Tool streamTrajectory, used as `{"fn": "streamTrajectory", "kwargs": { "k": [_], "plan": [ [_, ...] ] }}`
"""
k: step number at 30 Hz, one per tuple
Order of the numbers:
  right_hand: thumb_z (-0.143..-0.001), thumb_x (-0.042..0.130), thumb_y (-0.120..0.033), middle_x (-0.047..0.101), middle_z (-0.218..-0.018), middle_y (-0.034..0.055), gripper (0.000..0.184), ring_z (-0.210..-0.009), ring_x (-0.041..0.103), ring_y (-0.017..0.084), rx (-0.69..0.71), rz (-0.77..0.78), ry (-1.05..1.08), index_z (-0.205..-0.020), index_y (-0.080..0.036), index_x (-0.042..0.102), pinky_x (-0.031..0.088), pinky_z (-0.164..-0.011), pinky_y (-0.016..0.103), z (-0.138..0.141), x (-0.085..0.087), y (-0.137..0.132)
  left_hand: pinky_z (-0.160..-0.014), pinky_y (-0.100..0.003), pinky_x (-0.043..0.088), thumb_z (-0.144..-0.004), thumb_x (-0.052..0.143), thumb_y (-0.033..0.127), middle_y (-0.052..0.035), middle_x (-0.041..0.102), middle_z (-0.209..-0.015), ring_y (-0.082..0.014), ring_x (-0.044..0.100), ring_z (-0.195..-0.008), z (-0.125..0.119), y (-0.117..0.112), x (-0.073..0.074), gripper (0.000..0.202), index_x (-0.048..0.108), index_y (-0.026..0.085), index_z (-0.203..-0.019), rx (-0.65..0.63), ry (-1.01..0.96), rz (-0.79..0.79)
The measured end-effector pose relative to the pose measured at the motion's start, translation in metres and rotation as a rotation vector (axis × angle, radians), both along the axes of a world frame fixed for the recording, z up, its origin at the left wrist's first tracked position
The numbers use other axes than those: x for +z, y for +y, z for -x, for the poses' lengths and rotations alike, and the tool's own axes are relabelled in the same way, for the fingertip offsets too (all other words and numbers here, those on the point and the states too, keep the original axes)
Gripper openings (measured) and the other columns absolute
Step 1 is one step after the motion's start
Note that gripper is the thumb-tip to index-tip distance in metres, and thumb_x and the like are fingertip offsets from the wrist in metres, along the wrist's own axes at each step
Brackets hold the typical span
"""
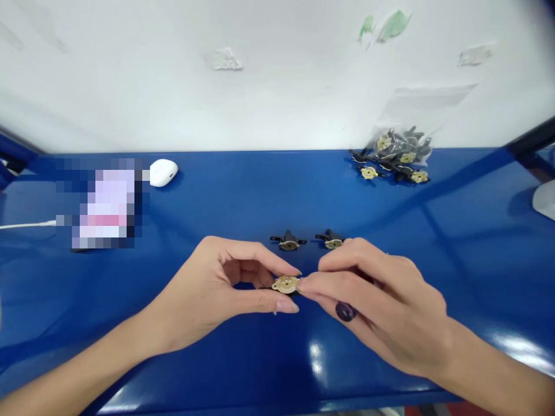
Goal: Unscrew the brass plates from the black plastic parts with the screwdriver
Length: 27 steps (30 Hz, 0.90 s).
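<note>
Two parts lie behind the hands, a bag farther back right.

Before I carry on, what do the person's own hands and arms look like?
The left hand and right hand are ungloved; no sleeve or watch shows on either forearm. The left thumbnail is longish. A dark purple, rounded piece shows at the right fingers; I can't tell whether it's a ring.

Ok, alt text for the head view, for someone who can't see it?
A person's left grip and right grip meet at a small gold-and-black part over a blue table, a dark round piece showing by the right fingers. Two similar parts lie beyond; more are heaped at back right with a clear bag, a white case at left.
</note>
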State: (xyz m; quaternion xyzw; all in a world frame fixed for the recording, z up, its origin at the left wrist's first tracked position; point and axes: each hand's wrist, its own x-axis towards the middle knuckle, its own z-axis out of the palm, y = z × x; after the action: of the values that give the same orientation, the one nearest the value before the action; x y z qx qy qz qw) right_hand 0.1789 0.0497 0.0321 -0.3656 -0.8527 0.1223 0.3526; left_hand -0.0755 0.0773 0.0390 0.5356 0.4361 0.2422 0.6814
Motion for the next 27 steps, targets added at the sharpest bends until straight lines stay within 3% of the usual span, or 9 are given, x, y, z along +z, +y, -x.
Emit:
{"fn": "streamTrajectory", "kwargs": {
  "k": [4, 9, 14, 20, 27],
  "plan": [
    [-0.106, 0.068, -0.01, 0.077, -0.094, 0.0029, 0.015, -0.075, 0.069, 0.012, -0.007, -0.027, -0.028, -0.1, -0.021, 0.077, 0.053, -0.063, 0.025, -0.002, -0.004, -0.002, -0.078, -0.023, 0.067, -0.078, 0.104, 0.021, -0.003, 0.09, -0.093, -0.0193, 0.083, -0.086, 0.001, -0.001, 0.001, 0.026, 0.093, 0.026, -0.101, -0.014, 0.003, 0.024],
    [-0.108, 0.067, -0.013, 0.073, -0.107, 0.0002, 0.015, -0.085, 0.071, 0.011, 0.015, 0.12, -0.005, -0.116, -0.024, 0.073, 0.055, -0.07, 0.024, -0.007, -0.007, -0.005, -0.074, -0.017, 0.063, -0.079, 0.104, 0.022, -0.0013, 0.091, -0.09, -0.0141, 0.08, -0.079, 0.001, -0.002, 0.001, 0.026, 0.093, 0.027, -0.101, -0.007, 0.057, 0.008],
    [-0.11, 0.063, -0.014, 0.074, -0.105, -0.0008, 0.016, -0.084, 0.074, 0.01, -0.044, 0.069, -0.071, -0.113, -0.026, 0.073, 0.054, -0.069, 0.023, -0.012, -0.003, -0.003, -0.077, -0.015, 0.063, -0.077, 0.103, 0.02, 0.0021, 0.091, -0.091, -0.0122, 0.078, -0.079, 0.001, 0.0, -0.001, 0.033, 0.093, 0.029, -0.107, 0.056, 0.096, -0.071],
    [-0.111, 0.059, -0.019, 0.075, -0.103, 0.0002, 0.017, -0.066, 0.065, 0.009, -0.064, -0.012, -0.269, -0.112, -0.024, 0.075, 0.045, -0.053, 0.027, -0.02, -0.006, 0.002, -0.075, -0.016, 0.064, -0.084, 0.1, 0.031, 0.0015, 0.09, -0.094, -0.0148, 0.081, -0.081, 0.005, 0.002, -0.002, 0.021, 0.092, 0.032, -0.104, 0.08, 0.182, -0.132],
    [-0.11, 0.053, -0.015, 0.072, -0.095, 0.0026, 0.027, -0.067, 0.067, 0.013, 0.005, 0.03, -0.411, -0.106, -0.021, 0.079, 0.028, -0.045, 0.032, -0.016, -0.01, 0.006, -0.08, -0.021, 0.067, -0.086, 0.1, 0.041, 0.0, 0.091, -0.1, -0.0204, 0.086, -0.092, 0.008, 0.002, -0.002, 0.025, 0.091, 0.033, -0.109, 0.116, 0.245, -0.136]
  ]
}}
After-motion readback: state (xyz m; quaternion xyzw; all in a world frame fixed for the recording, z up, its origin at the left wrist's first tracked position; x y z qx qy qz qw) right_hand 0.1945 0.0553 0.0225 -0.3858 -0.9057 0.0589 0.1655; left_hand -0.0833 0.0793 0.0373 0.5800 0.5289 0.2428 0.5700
